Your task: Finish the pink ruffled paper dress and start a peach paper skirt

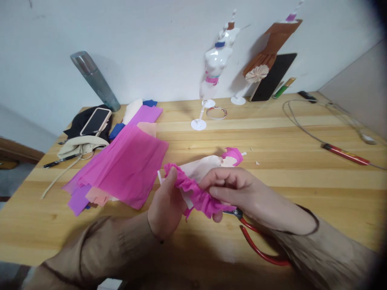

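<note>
A strip of gathered pink crepe paper [196, 192] stretches between my two hands above the table. My left hand [167, 203] grips its left end, thumb on top, with a bit of white strip showing beside the thumb. On the right part of the ruffle, my right hand [234, 189] pinches the folds between thumb and fingers. Just behind lies a small white doll-like form [204, 165] with a pink piece [232, 156] at its far end, partly hidden by my hands. Under my right hand are red-handled scissors [260, 251], their blades mostly covered.
Pink tissue sheets [130, 165] spread at left, near a phone [96, 121] and a pen [62, 161]. Small mannequins [216, 66] stand at the back, one in a brown paper dress [273, 40]. A spray bottle [95, 80] leans left; a red corded tool [344, 154] lies right.
</note>
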`<state>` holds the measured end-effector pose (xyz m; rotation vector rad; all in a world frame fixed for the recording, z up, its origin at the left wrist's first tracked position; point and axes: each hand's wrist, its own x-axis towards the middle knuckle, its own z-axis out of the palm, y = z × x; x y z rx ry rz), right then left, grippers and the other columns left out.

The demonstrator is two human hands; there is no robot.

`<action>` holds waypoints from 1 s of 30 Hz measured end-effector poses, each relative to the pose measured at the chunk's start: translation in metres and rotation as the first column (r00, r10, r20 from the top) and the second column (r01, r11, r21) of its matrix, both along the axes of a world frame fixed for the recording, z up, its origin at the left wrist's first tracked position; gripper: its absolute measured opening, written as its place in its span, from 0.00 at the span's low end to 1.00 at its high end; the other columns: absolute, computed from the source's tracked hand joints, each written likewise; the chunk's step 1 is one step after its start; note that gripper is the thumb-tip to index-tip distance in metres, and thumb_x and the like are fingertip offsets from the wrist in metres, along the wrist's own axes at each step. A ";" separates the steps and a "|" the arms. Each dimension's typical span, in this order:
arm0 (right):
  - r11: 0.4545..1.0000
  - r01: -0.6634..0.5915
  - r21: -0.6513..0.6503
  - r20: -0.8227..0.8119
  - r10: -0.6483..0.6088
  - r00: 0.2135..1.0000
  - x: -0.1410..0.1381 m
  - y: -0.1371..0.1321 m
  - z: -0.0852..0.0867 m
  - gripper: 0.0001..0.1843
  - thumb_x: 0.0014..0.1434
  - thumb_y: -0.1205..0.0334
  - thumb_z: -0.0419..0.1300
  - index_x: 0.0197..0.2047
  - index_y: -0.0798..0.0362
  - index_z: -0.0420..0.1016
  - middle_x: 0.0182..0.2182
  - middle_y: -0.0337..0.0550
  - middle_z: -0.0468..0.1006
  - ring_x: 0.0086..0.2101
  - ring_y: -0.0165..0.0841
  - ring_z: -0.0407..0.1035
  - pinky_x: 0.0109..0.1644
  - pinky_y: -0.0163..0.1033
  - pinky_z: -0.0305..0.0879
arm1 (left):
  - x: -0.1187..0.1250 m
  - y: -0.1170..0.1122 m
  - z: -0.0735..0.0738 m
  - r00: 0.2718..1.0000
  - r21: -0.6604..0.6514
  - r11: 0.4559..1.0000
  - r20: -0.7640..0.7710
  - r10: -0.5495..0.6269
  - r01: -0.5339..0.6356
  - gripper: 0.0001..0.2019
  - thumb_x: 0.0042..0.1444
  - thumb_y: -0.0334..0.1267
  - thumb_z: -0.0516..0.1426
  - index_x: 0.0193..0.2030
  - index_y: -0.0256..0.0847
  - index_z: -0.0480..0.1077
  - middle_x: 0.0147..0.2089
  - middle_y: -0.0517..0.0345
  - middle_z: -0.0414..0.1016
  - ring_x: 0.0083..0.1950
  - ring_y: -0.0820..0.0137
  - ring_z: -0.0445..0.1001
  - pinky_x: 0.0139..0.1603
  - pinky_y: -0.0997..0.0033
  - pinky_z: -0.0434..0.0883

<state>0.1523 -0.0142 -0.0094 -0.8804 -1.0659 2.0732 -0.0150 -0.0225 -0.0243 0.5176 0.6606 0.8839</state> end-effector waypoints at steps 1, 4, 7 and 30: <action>1.000 -0.007 0.012 0.011 0.007 1.000 -0.001 -0.002 -0.001 0.10 0.56 0.60 0.66 0.37 0.58 0.76 0.26 0.40 0.79 0.23 0.26 0.74 0.27 0.31 0.72 | 0.000 0.000 0.001 1.000 -0.005 1.000 0.000 -0.016 0.016 0.30 0.56 0.62 0.53 0.49 0.35 0.75 0.41 0.43 0.79 0.42 0.55 0.77 0.40 0.58 0.71; 0.997 0.016 0.074 0.094 -0.023 0.995 -0.001 -0.006 -0.002 0.11 0.56 0.58 0.66 0.37 0.58 0.75 0.25 0.38 0.77 0.22 0.25 0.71 0.25 0.30 0.69 | 0.000 -0.001 0.002 1.000 -0.010 1.000 0.014 -0.016 0.016 0.28 0.57 0.60 0.53 0.49 0.37 0.75 0.43 0.44 0.78 0.45 0.54 0.76 0.43 0.58 0.71; 0.986 0.009 0.164 0.182 -0.040 0.982 -0.001 -0.006 -0.003 0.08 0.56 0.61 0.65 0.35 0.58 0.75 0.25 0.37 0.75 0.22 0.23 0.68 0.24 0.29 0.65 | -0.001 -0.003 0.000 0.999 -0.026 0.999 0.010 0.037 -0.037 0.24 0.60 0.56 0.53 0.48 0.38 0.75 0.44 0.47 0.78 0.49 0.56 0.75 0.47 0.59 0.71; 0.908 -0.010 0.418 0.325 -0.139 0.935 -0.003 -0.017 -0.005 0.05 0.60 0.65 0.58 0.35 0.54 0.75 0.29 0.41 0.78 0.28 0.28 0.71 0.31 0.33 0.67 | -0.012 -0.012 -0.010 0.999 -0.124 0.991 -0.001 0.054 -0.053 0.11 0.55 0.46 0.61 0.37 0.39 0.73 0.33 0.57 0.73 0.34 0.70 0.70 0.37 0.71 0.68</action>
